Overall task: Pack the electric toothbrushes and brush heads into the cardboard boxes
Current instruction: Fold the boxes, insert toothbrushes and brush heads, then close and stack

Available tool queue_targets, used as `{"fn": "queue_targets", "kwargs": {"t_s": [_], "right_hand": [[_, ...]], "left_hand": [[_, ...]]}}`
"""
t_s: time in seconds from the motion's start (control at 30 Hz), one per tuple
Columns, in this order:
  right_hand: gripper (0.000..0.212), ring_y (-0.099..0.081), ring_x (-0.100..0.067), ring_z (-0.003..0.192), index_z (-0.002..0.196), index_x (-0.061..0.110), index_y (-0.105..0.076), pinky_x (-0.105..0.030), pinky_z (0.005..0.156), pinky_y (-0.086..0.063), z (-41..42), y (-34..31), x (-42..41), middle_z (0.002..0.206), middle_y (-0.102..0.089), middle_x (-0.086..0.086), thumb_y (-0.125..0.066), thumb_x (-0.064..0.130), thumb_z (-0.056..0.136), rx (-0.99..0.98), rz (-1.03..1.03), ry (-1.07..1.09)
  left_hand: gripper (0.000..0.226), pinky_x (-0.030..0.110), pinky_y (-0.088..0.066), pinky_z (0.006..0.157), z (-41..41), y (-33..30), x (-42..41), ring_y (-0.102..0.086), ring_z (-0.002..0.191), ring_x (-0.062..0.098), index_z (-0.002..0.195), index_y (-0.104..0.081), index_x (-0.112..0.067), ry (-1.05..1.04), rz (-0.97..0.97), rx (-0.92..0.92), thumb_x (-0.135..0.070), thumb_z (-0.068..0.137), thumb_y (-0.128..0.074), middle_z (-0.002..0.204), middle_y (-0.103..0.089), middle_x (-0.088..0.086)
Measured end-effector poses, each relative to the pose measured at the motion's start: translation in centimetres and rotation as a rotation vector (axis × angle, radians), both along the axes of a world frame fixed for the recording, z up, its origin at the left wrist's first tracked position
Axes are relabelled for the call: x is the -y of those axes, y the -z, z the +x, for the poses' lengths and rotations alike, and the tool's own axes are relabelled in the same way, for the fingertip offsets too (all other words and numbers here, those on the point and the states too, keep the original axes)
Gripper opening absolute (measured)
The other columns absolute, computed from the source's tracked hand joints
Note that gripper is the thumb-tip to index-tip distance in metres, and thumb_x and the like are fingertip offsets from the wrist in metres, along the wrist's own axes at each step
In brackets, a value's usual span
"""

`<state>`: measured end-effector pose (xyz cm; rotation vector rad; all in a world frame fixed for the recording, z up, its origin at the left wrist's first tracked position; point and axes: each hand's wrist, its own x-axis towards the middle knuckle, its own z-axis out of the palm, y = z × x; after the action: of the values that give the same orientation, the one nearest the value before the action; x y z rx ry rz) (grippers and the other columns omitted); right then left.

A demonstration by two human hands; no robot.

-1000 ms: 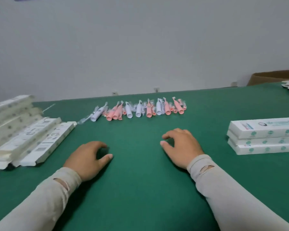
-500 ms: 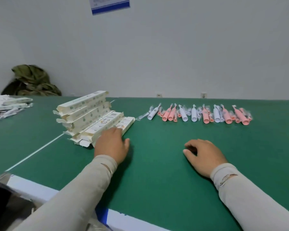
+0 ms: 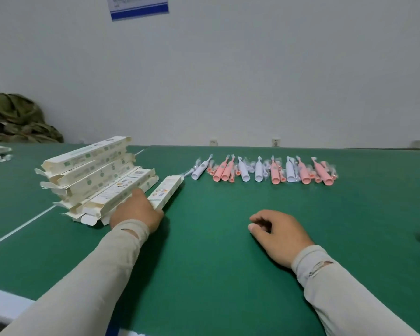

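— What's laid out over there?

— A green table (image 3: pixel 216 251) takes up most of the room, against a pale wall (image 3: pixel 252 81) with a blue-edged notice (image 3: pixel 139 7) pinned high up. At the far left sits a heap of olive cloth (image 3: pixel 15 120).

— And the boxes?

— A leaning stack of long white cardboard boxes (image 3: pixel 92 175) sits left of centre, flaps hanging loose. One single box (image 3: pixel 166 191) lies just beside the stack, on its right.

— The toothbrushes?

— A row of pink and white electric toothbrushes (image 3: pixel 264 169), with small wrapped brush heads (image 3: pixel 335 174) tucked among them, runs along the far side, well apart from both hands.

— What are the hands doing?

— The left hand (image 3: pixel 137 212) is on the near end of that single box; whether it grips or only touches, I can't tell. The right hand (image 3: pixel 277 235) rests on the cloth, fingers loosely curled, holding nothing.
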<state>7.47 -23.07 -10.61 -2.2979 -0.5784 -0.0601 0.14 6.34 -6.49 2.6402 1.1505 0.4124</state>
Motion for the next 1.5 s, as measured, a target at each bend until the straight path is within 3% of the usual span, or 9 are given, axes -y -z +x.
{"fn": "queue_targets", "kwargs": {"t_s": [0.17,0.37,0.5,0.63,0.73,0.97,1.17,1.43,1.5], "right_hand": [[0.005,-0.065,0.003,0.076,0.094,0.027,-0.069,-0.01,0.073,-0.049,0.2,-0.8,-1.1,0.091,-0.073,0.007,-0.069,0.031,0.093,-0.18,0.533,-0.013],[0.014,-0.074,-0.022,0.092,0.109,0.013,-0.067,-0.039,0.083,-0.058,-0.1,-2.1,-1.4,0.104,-0.077,-0.009,-0.058,0.018,0.1,-0.462,0.964,0.02],[0.022,-0.074,-0.028,0.085,0.116,0.007,-0.067,-0.04,0.07,-0.059,0.9,-3.3,1.5,0.102,-0.077,-0.013,-0.056,0.016,0.099,-0.7,1.158,0.016],[0.03,-0.071,-0.022,0.072,0.119,0.006,-0.065,-0.034,0.055,-0.056,-0.1,-3.0,1.1,0.094,-0.075,-0.009,-0.06,0.028,0.099,-0.869,0.89,-0.145],[0.032,-0.069,-0.018,0.068,0.11,0.009,-0.07,-0.031,0.053,-0.054,0.0,-2.8,0.7,0.087,-0.075,-0.006,-0.061,0.037,0.099,-0.819,0.807,-0.137],[0.049,-0.069,-0.013,0.075,0.094,0.016,-0.068,-0.032,0.068,-0.059,0.5,-2.1,0.4,0.081,-0.072,0.003,-0.07,0.061,0.076,-0.388,0.621,0.02],[0.028,-0.053,0.007,0.056,0.101,0.006,-0.062,-0.01,0.059,-0.045,-0.4,-1.5,-0.9,0.076,-0.062,0.01,-0.081,0.013,0.082,-0.216,0.617,-0.002],[0.014,-0.066,-0.013,0.06,0.093,0.003,-0.063,-0.024,0.058,-0.058,-0.7,-2.2,-0.7,0.073,-0.07,-0.008,-0.068,0.016,0.093,-0.668,0.93,-0.07],[0.02,-0.065,-0.014,0.058,0.097,0.002,-0.066,-0.026,0.056,-0.058,-0.9,-2.3,-0.6,0.073,-0.069,-0.01,-0.065,0.022,0.095,-0.769,0.953,-0.108]], "left_hand": [[0.043,0.012,-0.045,0.055,-0.5,-0.7,7.3,-0.059,0.077,-0.005,0.106,-0.048,-0.03,0.353,-0.553,0.709,-0.03,0.078,-0.079,0.102,-0.058,-0.015],[0.061,0.028,-0.047,0.099,3.1,0.9,17.3,-0.054,0.11,0.009,0.127,-0.051,-0.028,0.855,-0.561,0.479,-0.025,0.074,-0.08,0.12,-0.054,-0.003],[0.034,0.03,-0.053,0.08,5.4,-0.1,17.9,-0.068,0.1,0.013,0.102,-0.074,-0.025,0.75,-1.353,0.62,-0.048,0.077,-0.069,0.11,-0.073,-0.005],[0.038,0.04,-0.059,0.077,6.6,1.1,17.7,-0.072,0.094,0.028,0.103,-0.075,-0.01,0.675,-1.844,0.554,-0.041,0.082,-0.067,0.102,-0.074,0.014],[0.028,0.04,-0.06,0.069,7.2,1.5,16.5,-0.072,0.08,0.026,0.087,-0.079,-0.013,0.649,-1.912,0.696,-0.038,0.082,-0.067,0.081,-0.07,0.012],[0.073,0.034,-0.058,0.059,8.0,1.0,14.8,-0.063,0.087,0.02,0.137,-0.044,-0.011,0.313,-1.88,0.946,-0.061,0.087,-0.062,0.104,-0.049,0.008],[0.064,0.039,-0.059,0.062,8.2,1.4,14.9,-0.064,0.092,0.025,0.127,-0.047,-0.015,0.227,-1.854,1.039,-0.059,0.085,-0.066,0.111,-0.05,0.013],[0.077,0.032,-0.051,0.057,7.4,1.1,16.5,-0.066,0.092,0.026,0.128,-0.057,-0.021,0.514,-1.79,0.946,-0.079,0.079,-0.045,0.129,-0.06,0.011],[0.068,0.027,-0.049,0.052,7.1,1.1,16.6,-0.067,0.064,0.018,0.107,-0.073,-0.021,0.606,-1.856,0.892,-0.077,0.088,-0.039,0.089,-0.072,0.003]]}}
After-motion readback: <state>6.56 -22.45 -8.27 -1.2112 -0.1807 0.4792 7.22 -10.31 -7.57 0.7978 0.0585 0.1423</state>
